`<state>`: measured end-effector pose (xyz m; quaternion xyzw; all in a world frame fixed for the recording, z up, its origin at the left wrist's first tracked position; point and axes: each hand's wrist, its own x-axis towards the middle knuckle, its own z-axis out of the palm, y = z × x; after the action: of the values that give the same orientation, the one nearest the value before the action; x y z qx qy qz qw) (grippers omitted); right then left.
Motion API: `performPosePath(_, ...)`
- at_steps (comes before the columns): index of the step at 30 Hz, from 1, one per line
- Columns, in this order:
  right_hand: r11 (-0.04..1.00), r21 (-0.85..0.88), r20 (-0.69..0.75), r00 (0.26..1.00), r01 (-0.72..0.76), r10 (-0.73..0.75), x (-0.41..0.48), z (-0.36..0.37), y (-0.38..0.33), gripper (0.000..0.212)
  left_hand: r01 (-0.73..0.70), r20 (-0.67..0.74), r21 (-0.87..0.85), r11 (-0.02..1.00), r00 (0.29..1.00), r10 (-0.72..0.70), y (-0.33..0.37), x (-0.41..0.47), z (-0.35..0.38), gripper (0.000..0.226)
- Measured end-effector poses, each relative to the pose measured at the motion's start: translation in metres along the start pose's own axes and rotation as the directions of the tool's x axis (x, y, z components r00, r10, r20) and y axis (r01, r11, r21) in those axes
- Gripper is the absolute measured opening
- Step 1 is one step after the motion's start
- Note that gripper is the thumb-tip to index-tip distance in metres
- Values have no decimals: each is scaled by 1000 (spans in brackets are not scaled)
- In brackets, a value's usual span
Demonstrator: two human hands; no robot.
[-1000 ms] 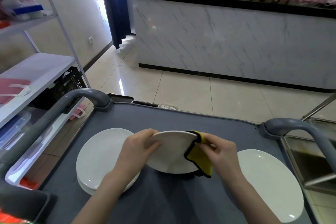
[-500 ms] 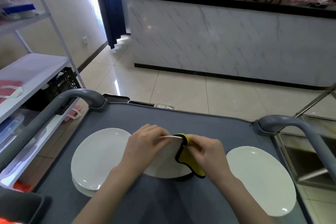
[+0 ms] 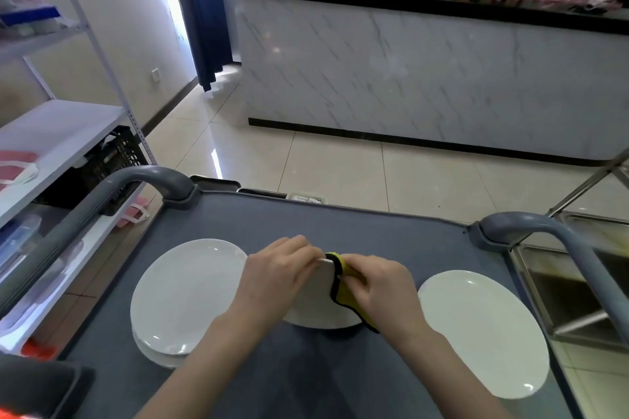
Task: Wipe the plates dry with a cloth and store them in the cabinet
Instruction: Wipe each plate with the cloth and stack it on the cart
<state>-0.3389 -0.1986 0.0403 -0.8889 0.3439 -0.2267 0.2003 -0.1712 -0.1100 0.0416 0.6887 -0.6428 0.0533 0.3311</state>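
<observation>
Above the middle of the cart top [image 3: 340, 224], the left hand [image 3: 279, 277] grips the tilted plate [image 3: 313, 304] by its upper rim, and the right hand [image 3: 379, 286], just beside it, pinches the yellow cloth [image 3: 340, 298] over that rim's right side, so the wipe would run along the edge

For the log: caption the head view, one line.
Left hand holds a white plate over the grey cart; right hand pinches a yellow cloth over its edge.
</observation>
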Motion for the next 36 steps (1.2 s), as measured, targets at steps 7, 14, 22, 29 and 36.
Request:
performPosePath(7, 967, 228, -103, 984, -116, 142, -5, -6, 16, 30, 395, 180, -213, 894, 915, -361, -33, -7, -6, 13)
performPosePath(14, 942, 284, -55, 977, -181, 204, -7, -10, 21, 22, 291, 32, -215, 932, 956, -291, -27, -9, -2, 6)
performPosePath(22, 991, 113, -89, 992, -78, 88, -5, 1, 4, 27, 122, 41, -194, 973, 992, -116, -3, 7, 3, 3)
performPosePath(29, 887, 410, -54, 966, -211, 254, -8, -12, 21, 26, 417, 155, -269, 868, 909, -388, -41, -13, 0, 7)
performPosePath(36, 996, 69, -41, 997, -62, 65, -1, -5, 6, 22, 92, 37, -99, 991, 995, -88, -7, 4, -2, 6)
